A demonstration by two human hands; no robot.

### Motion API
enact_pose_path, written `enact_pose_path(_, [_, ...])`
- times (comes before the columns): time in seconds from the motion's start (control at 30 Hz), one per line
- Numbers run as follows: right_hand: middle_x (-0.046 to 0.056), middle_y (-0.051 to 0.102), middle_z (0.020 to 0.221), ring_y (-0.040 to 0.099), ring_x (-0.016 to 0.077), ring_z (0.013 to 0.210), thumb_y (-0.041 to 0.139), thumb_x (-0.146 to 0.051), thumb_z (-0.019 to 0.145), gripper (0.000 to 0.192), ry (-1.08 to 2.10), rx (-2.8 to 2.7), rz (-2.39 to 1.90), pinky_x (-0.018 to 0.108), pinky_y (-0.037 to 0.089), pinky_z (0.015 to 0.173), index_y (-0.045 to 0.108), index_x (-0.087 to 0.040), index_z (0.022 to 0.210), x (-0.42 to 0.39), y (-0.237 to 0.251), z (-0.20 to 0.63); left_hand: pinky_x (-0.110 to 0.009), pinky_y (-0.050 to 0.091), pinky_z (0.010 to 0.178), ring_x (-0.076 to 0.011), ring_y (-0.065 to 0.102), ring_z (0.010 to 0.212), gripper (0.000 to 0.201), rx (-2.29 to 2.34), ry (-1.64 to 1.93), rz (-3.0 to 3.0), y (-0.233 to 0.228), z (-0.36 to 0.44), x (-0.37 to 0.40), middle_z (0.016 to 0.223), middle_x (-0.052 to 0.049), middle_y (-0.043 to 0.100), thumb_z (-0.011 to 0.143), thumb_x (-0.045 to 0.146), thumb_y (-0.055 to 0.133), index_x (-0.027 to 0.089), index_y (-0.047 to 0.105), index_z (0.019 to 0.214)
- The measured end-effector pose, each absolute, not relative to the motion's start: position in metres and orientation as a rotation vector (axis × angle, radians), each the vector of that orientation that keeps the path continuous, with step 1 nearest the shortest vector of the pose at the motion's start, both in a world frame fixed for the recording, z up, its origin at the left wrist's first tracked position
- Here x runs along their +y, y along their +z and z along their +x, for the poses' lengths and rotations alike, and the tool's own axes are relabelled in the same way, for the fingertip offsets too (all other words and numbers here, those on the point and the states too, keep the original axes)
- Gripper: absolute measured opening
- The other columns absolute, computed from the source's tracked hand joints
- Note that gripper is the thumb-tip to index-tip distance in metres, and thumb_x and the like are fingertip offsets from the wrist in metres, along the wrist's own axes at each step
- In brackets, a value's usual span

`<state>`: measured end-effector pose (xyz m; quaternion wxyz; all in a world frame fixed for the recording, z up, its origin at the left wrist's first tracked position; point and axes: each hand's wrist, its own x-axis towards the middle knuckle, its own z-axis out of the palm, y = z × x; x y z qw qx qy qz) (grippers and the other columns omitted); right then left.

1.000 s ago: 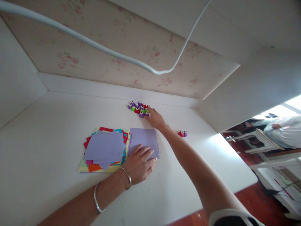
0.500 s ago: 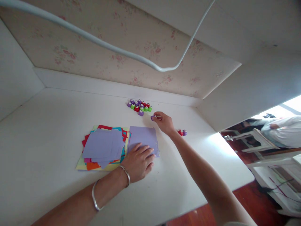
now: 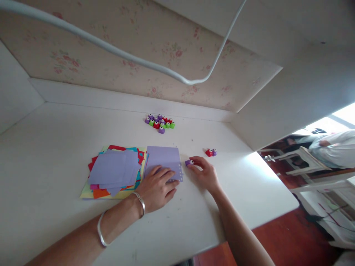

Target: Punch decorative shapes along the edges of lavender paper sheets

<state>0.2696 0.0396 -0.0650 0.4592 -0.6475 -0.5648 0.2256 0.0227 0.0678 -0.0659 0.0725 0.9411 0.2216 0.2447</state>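
Observation:
My left hand (image 3: pixel 159 187) lies spread over the lower part of a purple sheet of paper (image 3: pixel 163 155), pressing it to the table. Small punched holes line that sheet's right edge and lower right corner. Just right of the sheet, my right hand (image 3: pixel 205 173) pinches a small purple craft paper punch (image 3: pixel 188 162) with a white top; the punch is apart from the paper. To the left is a loose pile of coloured paper (image 3: pixel 113 168), purple on top, with red, blue, orange and yellow pieces sticking out.
Several purple, red and green punches (image 3: pixel 162 125) are grouped near the wall. A red punch (image 3: pixel 209 152) and a purple punch (image 3: pixel 214 152) stand right of the sheet. A white cable (image 3: pixel 166 70) hangs across the view above the white table (image 3: pixel 69 125). Another person (image 3: pixel 335 147) is at far right.
My right hand has brought the purple punch toward me from near the group to the sheet's right side. My left hand stays on the paper. The view has shifted slightly.

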Motion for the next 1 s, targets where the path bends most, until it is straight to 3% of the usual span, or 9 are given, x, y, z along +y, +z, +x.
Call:
enact_pose_path(0.1, [0.006, 0.071, 0.103, 0.069, 0.0197, 0.089, 0.071, -0.035, 0.084, 0.025, 0.441, -1.544, -1.637, 0.036, 0.057, 0.084, 0.069, -0.023, 0.106, 0.038, -0.069, 0.269, -0.042, 0.032, 0.108, -0.0185, 0.051, 0.120, 0.024, 0.656, 0.742, 2.837, -0.065, 0.023, 0.068, 0.124, 0.001, 0.062, 0.095, 0.036, 0.053, 0.032, 0.067, 0.115])
enact_pose_path(0.27, [0.007, 0.068, 0.111, 0.066, 0.0176, 0.086, 0.073, -0.037, 0.082, 0.035, 0.380, -1.600, -1.590, 0.031, 0.056, 0.078, 0.066, -0.022, 0.114, 0.034, -0.059, 0.268, -0.042, 0.032, 0.108, -0.0181, 0.052, 0.119, 0.024, 0.651, 0.720, 2.840, -0.062, 0.024, 0.068, 0.123, 0.001, 0.063, 0.096, 0.036, 0.053, 0.029, 0.066, 0.115])
enact_pose_path(0.37, [0.004, 0.069, 0.091, 0.060, 0.0143, 0.070, 0.067, -0.038, 0.087, 0.019, 0.291, -1.560, -1.661, 0.027, 0.051, 0.064, 0.070, -0.021, 0.097, 0.024, -0.047, 0.265, -0.042, 0.031, 0.109, -0.0178, 0.052, 0.120, 0.026, 0.665, 0.716, 2.840, -0.061, 0.024, 0.068, 0.123, 0.000, 0.064, 0.097, 0.035, 0.051, 0.026, 0.065, 0.117])
enact_pose_path(0.47, [0.000, 0.062, 0.070, 0.053, 0.0122, 0.057, 0.060, -0.037, 0.093, 0.023, 0.294, -1.523, -1.750, 0.026, 0.044, 0.054, 0.070, -0.021, 0.080, 0.007, -0.039, 0.256, -0.043, 0.031, 0.110, -0.0185, 0.052, 0.121, 0.027, 0.671, 0.706, 2.848, -0.062, 0.024, 0.068, 0.125, 0.000, 0.063, 0.097, 0.035, 0.050, 0.025, 0.064, 0.118])
enact_pose_path(0.7, [0.006, 0.066, 0.087, 0.060, 0.0191, 0.081, 0.056, -0.031, 0.096, 0.025, 0.286, -1.932, -1.799, 0.031, 0.050, 0.074, 0.073, -0.024, 0.112, -0.014, -0.045, 0.237, -0.044, 0.036, 0.109, -0.0204, 0.053, 0.121, 0.028, 0.673, 0.715, 2.854, -0.061, 0.024, 0.067, 0.126, -0.004, 0.061, 0.097, 0.033, 0.050, 0.026, 0.065, 0.118])
enact_pose_path(1.0, [0.007, 0.063, 0.090, 0.057, 0.0174, 0.078, 0.054, -0.031, 0.097, 0.025, 0.262, -2.070, -1.715, 0.031, 0.049, 0.073, 0.075, -0.023, 0.108, -0.010, -0.042, 0.239, -0.051, 0.037, 0.108, -0.0229, 0.051, 0.124, 0.025, 0.614, 0.720, 2.887, -0.064, 0.021, 0.068, 0.128, -0.003, 0.059, 0.097, 0.034, 0.049, 0.034, 0.068, 0.113])
